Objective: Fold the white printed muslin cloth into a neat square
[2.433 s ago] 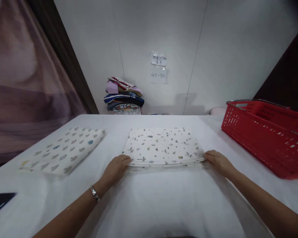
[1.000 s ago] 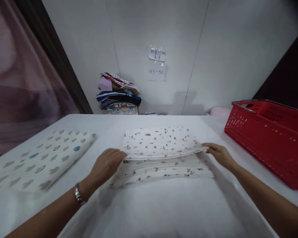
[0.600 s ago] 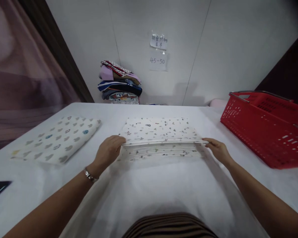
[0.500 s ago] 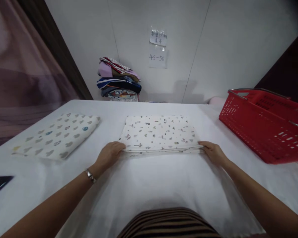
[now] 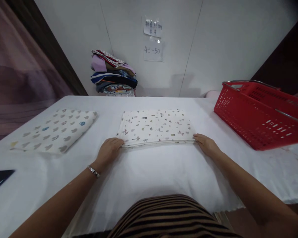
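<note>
A white cloth with small printed figures (image 5: 156,127) lies folded in a flat rectangle at the middle of the white table. My left hand (image 5: 111,148) pinches its near left corner, fingers closed on the fabric. At the near right corner, my right hand (image 5: 206,144) grips the cloth's edge between thumb and fingers. Several layers show along the near edge between my hands. To the left lies another folded cloth, patterned with grey and blue shapes (image 5: 62,129), touched by neither hand.
A red plastic basket (image 5: 258,115) stands on the table (image 5: 159,172) at the right. A dark phone (image 5: 0,178) lies at the left edge. Behind the table is a stack of folded fabrics (image 5: 114,74) against the wall, with paper signs (image 5: 152,49) above.
The cloth's near edge now lies flatter on the table, its layers closer together, with both hands still at its corners. The camera view has shifted slightly.
</note>
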A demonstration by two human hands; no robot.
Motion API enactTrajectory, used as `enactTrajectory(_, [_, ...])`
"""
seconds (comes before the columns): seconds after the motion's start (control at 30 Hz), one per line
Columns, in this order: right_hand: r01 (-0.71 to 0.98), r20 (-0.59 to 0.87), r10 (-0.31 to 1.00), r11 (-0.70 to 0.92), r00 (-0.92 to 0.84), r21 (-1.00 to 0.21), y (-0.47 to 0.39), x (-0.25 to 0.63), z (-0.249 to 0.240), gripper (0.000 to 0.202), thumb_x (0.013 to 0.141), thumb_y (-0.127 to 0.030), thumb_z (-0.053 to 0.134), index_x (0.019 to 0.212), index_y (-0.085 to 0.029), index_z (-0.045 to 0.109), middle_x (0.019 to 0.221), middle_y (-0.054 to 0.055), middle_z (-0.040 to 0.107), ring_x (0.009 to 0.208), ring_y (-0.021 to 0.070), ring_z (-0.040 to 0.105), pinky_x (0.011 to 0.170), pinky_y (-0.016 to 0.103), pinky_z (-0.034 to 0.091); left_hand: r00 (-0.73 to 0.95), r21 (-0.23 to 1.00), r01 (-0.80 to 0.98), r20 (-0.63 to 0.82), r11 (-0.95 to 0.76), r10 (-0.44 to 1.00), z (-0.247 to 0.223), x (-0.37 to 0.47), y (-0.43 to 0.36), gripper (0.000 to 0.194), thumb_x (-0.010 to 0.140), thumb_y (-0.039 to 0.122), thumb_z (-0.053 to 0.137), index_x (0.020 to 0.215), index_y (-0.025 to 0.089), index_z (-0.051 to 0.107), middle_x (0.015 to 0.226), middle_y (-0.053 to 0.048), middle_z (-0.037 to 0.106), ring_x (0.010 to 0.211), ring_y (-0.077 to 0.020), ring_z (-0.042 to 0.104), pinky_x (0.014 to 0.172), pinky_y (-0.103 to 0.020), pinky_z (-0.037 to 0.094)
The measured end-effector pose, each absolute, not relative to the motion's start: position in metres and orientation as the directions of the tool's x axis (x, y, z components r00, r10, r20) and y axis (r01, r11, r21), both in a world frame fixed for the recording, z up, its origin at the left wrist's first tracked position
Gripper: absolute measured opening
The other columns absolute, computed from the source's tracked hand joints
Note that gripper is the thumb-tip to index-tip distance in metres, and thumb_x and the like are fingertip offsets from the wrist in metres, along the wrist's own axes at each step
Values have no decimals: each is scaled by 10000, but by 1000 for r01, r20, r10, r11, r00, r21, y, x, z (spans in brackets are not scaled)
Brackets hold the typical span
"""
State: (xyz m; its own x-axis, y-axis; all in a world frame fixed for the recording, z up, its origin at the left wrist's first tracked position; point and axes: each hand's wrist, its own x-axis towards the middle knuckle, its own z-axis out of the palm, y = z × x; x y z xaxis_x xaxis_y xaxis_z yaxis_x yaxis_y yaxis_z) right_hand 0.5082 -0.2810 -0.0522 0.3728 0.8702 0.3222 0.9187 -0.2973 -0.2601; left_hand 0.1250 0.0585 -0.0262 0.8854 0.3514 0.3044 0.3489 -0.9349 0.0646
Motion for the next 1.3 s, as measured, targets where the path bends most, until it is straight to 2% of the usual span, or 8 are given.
enactTrajectory(0.17, [956,315,904,-253,288,-150,-286,504,-48,369,883,-173,394,1164,-180,633,1224,83,610,1215,247,501,1006,449,446,870,96,373,309,-923,384,-26,121,57,329,798,125,402,984,206,662,1037,-75,692,1023,-246,592,905,-405,425])
enactTrajectory(0.3, [965,364,894,-230,260,-125,-277,491,-45,396,877,-169,426,1245,-200,567,1282,93,566,1280,278,419,1001,510,417,871,73,377,312,-923,380,-20,135,39,393,764,114,426,1089,202,628,1118,-90,661,1053,-252,575,939,-433,393])
enactTrajectory(0.43, [984,427,895,-65,132,-167,-241,467,-43,301,901,-216,443,1135,-229,632,1190,84,622,1176,252,511,979,459,428,911,133,279,275,-951,306,-14,169,12,378,799,165,451,1147,206,592,1180,-86,619,1089,-243,539,945,-423,386])
enactTrajectory(0.57, [982,394,918,38,38,-184,-200,443,-39,268,920,-228,433,1044,-218,670,1103,90,645,1026,237,559,893,417,455,938,193,205,242,-959,249,-15,199,0,275,868,240,445,1073,194,623,1100,-81,630,1020,-236,538,867,-402,419])
enactTrajectory(0.87, [955,386,916,6,113,-296,-183,436,-40,279,925,-229,421,984,-226,694,969,85,647,916,222,545,813,377,446,918,300,194,281,-934,281,-25,207,4,288,912,272,404,971,195,676,956,-68,643,909,-211,533,788,-365,423])
enactTrajectory(1.1, [967,396,913,10,95,-256,-185,436,-44,238,917,-216,456,958,-201,690,937,85,636,867,206,532,784,355,428,895,360,228,288,-904,341,-24,214,-2,245,874,356,497,962,208,672,975,-56,629,901,-201,534,803,-364,409])
enactTrajectory(1.2, [963,416,903,12,104,-268,-184,435,-42,244,924,-219,446,939,-197,688,922,87,631,863,199,525,767,335,425,897,360,221,291,-906,334,-25,224,-3,220,886,308,482,903,216,681,923,-43,631,874,-187,527,787,-347,400])
enactTrajectory(1.3, [976,407,912,34,58,-216,-186,435,-41,244,927,-238,446,952,-200,686,928,90,630,862,201,520,771,340,415,888,334,230,313,-914,338,-28,230,-3,223,890,261,474,831,208,682,869,-37,631,833,-180,514,753,-332,393])
